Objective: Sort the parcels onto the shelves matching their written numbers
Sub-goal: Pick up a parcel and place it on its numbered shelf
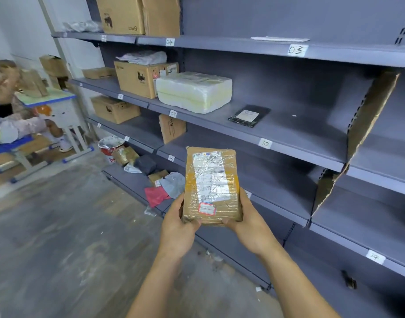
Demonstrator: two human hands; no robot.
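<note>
I hold a small brown taped parcel [211, 184] upright in front of the grey shelving, its white shipping label and a red-bordered sticker facing me. My left hand [177, 228] grips its lower left corner and my right hand [249, 222] grips its lower right corner. Number tags on the shelf edges read 04 [170, 42], 03 [296, 50], 09 [173, 114], 10 [265, 143], 16 [171, 158] and 14 [375, 257]. The writing on the sticker is too blurred to read.
A white foam parcel [193, 91], cardboard boxes [137, 79] and a flat black pouch [249, 115] lie on the 09/10 shelf. Torn cardboard dividers [371, 115] stand at the right. Loose bags [158, 180] lie on the bottom shelf. At the left a person sits by a desk [57, 104].
</note>
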